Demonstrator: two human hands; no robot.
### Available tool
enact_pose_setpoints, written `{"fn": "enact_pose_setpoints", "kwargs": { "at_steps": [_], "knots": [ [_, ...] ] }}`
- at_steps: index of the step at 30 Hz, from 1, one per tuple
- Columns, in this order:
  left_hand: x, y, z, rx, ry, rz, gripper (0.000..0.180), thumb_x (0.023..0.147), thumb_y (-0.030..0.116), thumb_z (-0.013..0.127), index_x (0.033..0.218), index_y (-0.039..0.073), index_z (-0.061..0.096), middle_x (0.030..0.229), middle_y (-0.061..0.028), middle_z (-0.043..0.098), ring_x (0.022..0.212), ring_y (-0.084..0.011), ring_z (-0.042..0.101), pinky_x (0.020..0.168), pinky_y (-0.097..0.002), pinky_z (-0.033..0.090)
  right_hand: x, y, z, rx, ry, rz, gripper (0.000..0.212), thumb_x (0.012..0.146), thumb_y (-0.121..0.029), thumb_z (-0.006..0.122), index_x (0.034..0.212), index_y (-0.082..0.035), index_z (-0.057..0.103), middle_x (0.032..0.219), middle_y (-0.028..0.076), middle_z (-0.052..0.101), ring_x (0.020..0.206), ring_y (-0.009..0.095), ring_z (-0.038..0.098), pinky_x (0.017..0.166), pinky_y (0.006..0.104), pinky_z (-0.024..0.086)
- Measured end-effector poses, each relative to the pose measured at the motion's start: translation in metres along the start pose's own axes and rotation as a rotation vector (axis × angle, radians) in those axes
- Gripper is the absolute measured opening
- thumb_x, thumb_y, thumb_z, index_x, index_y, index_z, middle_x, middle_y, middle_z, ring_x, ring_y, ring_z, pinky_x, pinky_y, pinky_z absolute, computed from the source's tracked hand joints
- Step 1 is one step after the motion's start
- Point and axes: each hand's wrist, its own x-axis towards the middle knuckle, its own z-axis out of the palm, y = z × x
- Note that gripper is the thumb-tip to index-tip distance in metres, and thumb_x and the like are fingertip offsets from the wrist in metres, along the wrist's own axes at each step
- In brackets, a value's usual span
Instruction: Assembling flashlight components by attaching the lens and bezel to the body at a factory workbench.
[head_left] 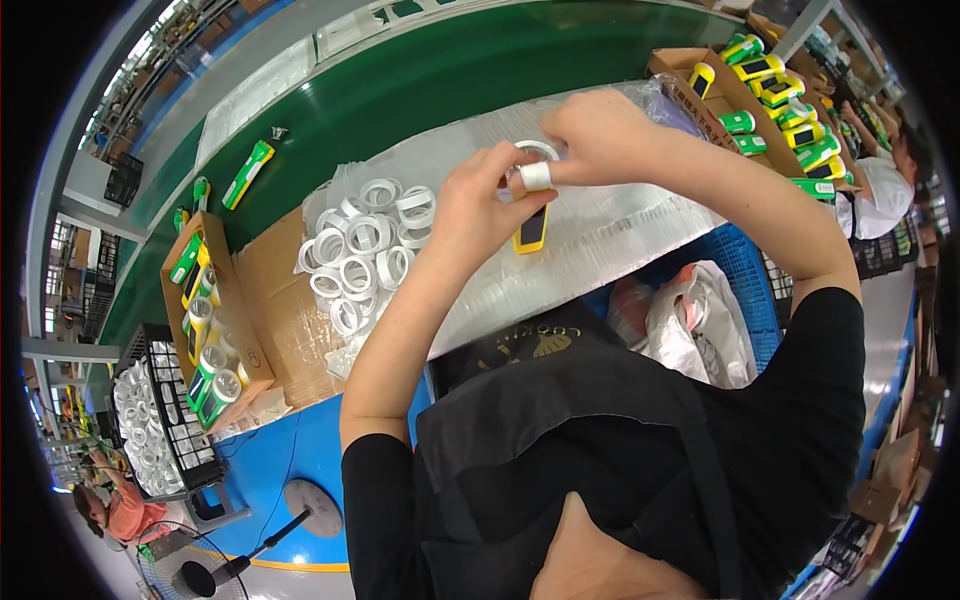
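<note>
Over the middle of the bench, both my hands close around the head end of a yellow flashlight (531,232) with a dark panel on its body. My left hand (472,205) grips it from the left, thumb and fingers curled. A white ring (538,150) shows at the head between my hands. My right hand (597,128) pinches at this ring from the right; white tape (536,177) is wrapped round one of its fingers. The fingers partly hide how ring and flashlight meet. Loose white rings (362,240) lie heaped left of my left hand.
A cardboard box (255,350) at left holds flashlights, beside a black crate (190,430) of white rings. Another cardboard box (690,62) with flashlights stands far right. One green flashlight (248,175) lies at far left. A blue basket (742,275) holds a white bag (700,325).
</note>
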Motion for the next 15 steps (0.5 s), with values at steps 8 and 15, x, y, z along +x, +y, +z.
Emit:
{"fn": "enact_pose_setpoints", "kwargs": {
  "at_steps": [8,15],
  "knots": [
    [0.001,-0.002,0.000,0.013,-0.025,-0.021,0.037,0.069,0.014,0.085,0.098,0.008,0.063,0.091,-0.0081,0.069,0.081,-0.0229,0.066,0.070,-0.0323,0.053,0.009,-0.004,0.029,0.315,0.425,-0.051,0.053,0.074,-0.045,0.078,0.096,0.000,0.063,0.089,0.011,0.063,0.080,0.028,0.062,0.064,0.0381,0.047],
    [-0.001,-0.005,-0.001,-0.039,0.030,0.047,0.037,0.069,0.014,0.085,0.097,0.007,0.061,0.090,-0.0096,0.068,0.078,-0.0226,0.065,0.070,-0.0333,0.053,0.031,0.021,0.084,0.935,0.879,-0.582,0.052,0.070,-0.042,0.083,0.095,-0.002,0.060,0.086,0.006,0.062,0.077,0.021,0.058,0.063,0.0330,0.044]
  ]
}}
